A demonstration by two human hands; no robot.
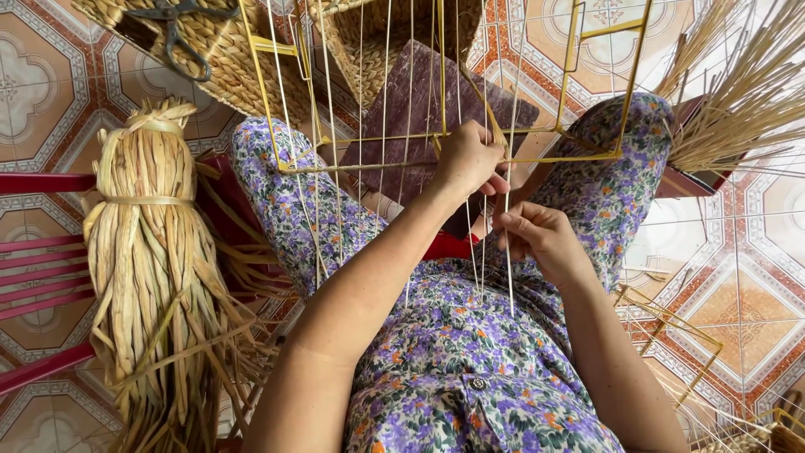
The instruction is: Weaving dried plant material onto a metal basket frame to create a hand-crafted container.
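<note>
Resting across the person's lap, one yellow wire frame [587,157] of thin metal rods serves as the landmark, its rectangular outline strung with many pale, thin vertical strands [510,252] too fine and close to count exactly. Two hands work at it: the left hand [468,159] sits at the frame's lower horizontal rod, its grip clenched around a flat dried fibre strip [495,130] and pinching it against the rod, while the right hand [537,239] lies just below the frame, fingers pinched together on one or two of the hanging strands. Behind the frame a dark purple-brown board [402,117] leans between the knees, partly screened by the strands and rods. Above and left of the frame lies one woven basket piece [226,59] of coarse plaited fibre, with one pair of dark metal scissors [176,33] resting on it. Left of the frame stands one thick tied bundle of dried flat leaves [147,268], straw-coloured and ribbed, bound with a band near its top, beside red chair slats [33,277]. Right of the frame one sheaf of stiff straw stalks [738,84] fans outward. Below right of the frame another yellow wire frame [671,335] lies on the patterned tile floor [42,75].
</note>
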